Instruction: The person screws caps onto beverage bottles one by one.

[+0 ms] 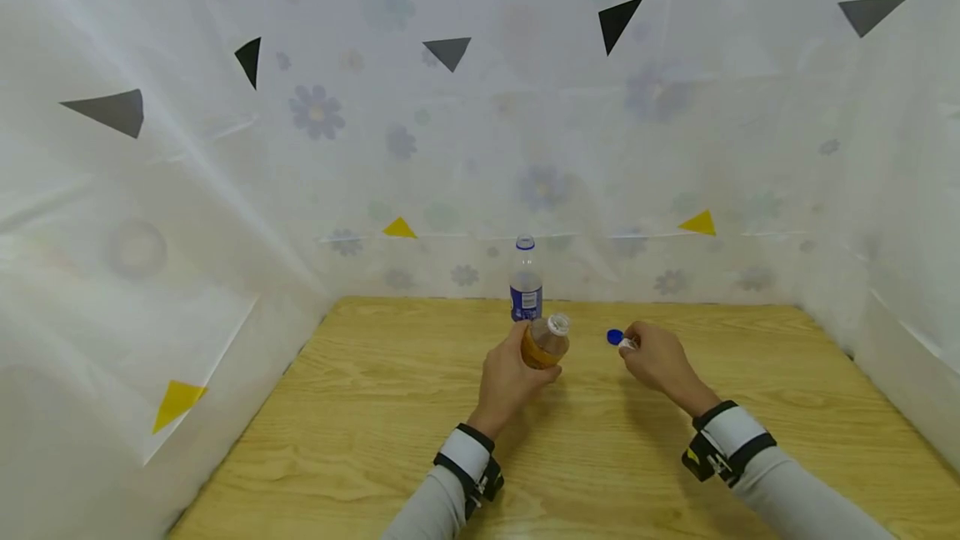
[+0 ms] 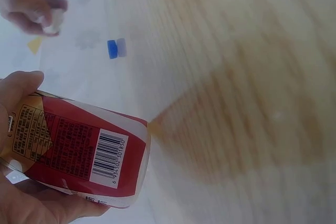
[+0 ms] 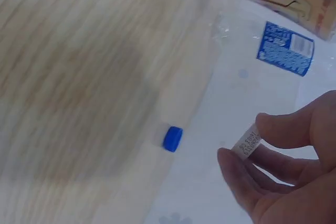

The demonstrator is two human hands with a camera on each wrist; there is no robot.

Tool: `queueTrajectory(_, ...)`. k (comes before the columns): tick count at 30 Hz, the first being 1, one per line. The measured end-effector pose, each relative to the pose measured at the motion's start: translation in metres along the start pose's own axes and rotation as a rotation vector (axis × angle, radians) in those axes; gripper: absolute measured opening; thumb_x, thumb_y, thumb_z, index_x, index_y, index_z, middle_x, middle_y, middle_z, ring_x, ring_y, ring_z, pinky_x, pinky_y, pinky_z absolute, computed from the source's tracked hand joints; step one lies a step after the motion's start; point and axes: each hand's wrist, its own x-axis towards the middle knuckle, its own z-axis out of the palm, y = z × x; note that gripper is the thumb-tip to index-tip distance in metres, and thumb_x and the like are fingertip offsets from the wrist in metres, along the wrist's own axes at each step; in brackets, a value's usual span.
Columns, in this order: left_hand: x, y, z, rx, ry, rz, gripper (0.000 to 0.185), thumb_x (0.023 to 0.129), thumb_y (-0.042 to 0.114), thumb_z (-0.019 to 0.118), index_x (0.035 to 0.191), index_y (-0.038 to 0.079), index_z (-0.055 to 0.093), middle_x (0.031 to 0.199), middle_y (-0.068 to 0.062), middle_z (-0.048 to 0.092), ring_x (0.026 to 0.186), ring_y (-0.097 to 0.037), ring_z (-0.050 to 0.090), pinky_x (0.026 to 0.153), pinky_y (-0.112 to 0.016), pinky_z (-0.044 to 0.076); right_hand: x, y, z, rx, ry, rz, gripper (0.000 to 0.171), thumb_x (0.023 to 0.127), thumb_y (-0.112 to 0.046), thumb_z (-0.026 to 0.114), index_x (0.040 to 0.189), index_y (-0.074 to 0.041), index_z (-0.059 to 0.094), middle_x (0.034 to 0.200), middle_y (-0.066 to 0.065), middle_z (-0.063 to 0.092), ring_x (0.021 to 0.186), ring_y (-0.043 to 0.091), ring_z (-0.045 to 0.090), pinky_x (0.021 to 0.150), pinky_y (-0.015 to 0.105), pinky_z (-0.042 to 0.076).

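My left hand (image 1: pixel 508 382) grips a bottle (image 1: pixel 545 347), which is tilted to the right above the table. The left wrist view shows its red and gold label (image 2: pixel 79 145) with a barcode. Between thumb and fingers, my right hand (image 1: pixel 662 361) pinches a small white bottle cap (image 3: pixel 247 142) with print on its side. A blue cap (image 1: pixel 615 337) lies on the table just left of that hand. Behind the tilted bottle stands an upright clear bottle (image 1: pixel 527 294) with a blue label; a blue ring circles its neck and no cap covers it.
The light wood table (image 1: pixel 375 415) ends at the back against a pale flowered plastic sheet (image 1: pixel 465 148). Similar sheeting hangs along both sides. Black, grey and yellow triangles are stuck on it.
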Motion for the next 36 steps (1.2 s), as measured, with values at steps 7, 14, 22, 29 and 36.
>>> queueTrajectory(7, 0.001, 0.003, 0.001, 0.018, -0.018, -0.003, 0.071, 0.077, 0.030, 0.090, 0.138, 0.020, 0.054, 0.127, -0.004, 0.070, 0.111, -0.021, 0.069, 0.094, -0.040, 0.056, 0.005, -0.030, -0.009, 0.094, 0.211, -0.107, 0.023, 0.098, -0.011, 0.063, 0.116, 0.001, 0.068, 0.099, 0.017, 0.072, 0.082, 0.029, 0.068, 0.069, 0.046, 0.055)
queueTrajectory(14, 0.001, 0.005, 0.000, 0.037, -0.020, 0.007, 0.070, 0.077, 0.028, 0.090, 0.137, 0.018, 0.054, 0.126, -0.005, 0.070, 0.111, -0.022, 0.070, 0.095, -0.041, 0.057, 0.004, -0.069, -0.020, 0.148, 0.229, -0.210, 0.020, 0.097, -0.009, 0.066, 0.116, -0.002, 0.069, 0.098, 0.013, 0.074, 0.082, 0.028, 0.072, 0.069, 0.045, 0.057)
queueTrajectory(22, 0.001, 0.006, 0.001, 0.045, -0.025, 0.024, 0.070, 0.077, 0.027, 0.090, 0.137, 0.017, 0.054, 0.125, -0.006, 0.071, 0.109, -0.023, 0.070, 0.093, -0.040, 0.057, -0.002, -0.087, -0.018, 0.169, 0.175, -0.265, 0.021, 0.094, -0.005, 0.071, 0.114, -0.002, 0.070, 0.095, 0.011, 0.074, 0.074, 0.017, 0.068, 0.060, 0.028, 0.052)
queueTrajectory(29, 0.002, 0.002, 0.005, 0.038, -0.028, 0.022, 0.070, 0.077, 0.027, 0.090, 0.137, 0.018, 0.054, 0.126, -0.005, 0.071, 0.110, -0.021, 0.071, 0.093, -0.038, 0.058, -0.002, -0.093, -0.014, 0.134, 0.151, -0.300, 0.022, 0.093, -0.002, 0.070, 0.115, 0.000, 0.072, 0.091, 0.011, 0.074, 0.069, 0.013, 0.063, 0.056, 0.025, 0.048)
queueTrajectory(36, 0.002, 0.003, 0.003, 0.029, -0.020, 0.027, 0.069, 0.077, 0.027, 0.090, 0.136, 0.019, 0.055, 0.124, -0.004, 0.071, 0.108, -0.020, 0.071, 0.092, -0.037, 0.058, -0.002, -0.098, -0.016, 0.093, 0.127, -0.315, 0.027, 0.090, 0.007, 0.066, 0.115, 0.000, 0.072, 0.100, 0.015, 0.075, 0.082, 0.026, 0.070, 0.068, 0.040, 0.057)
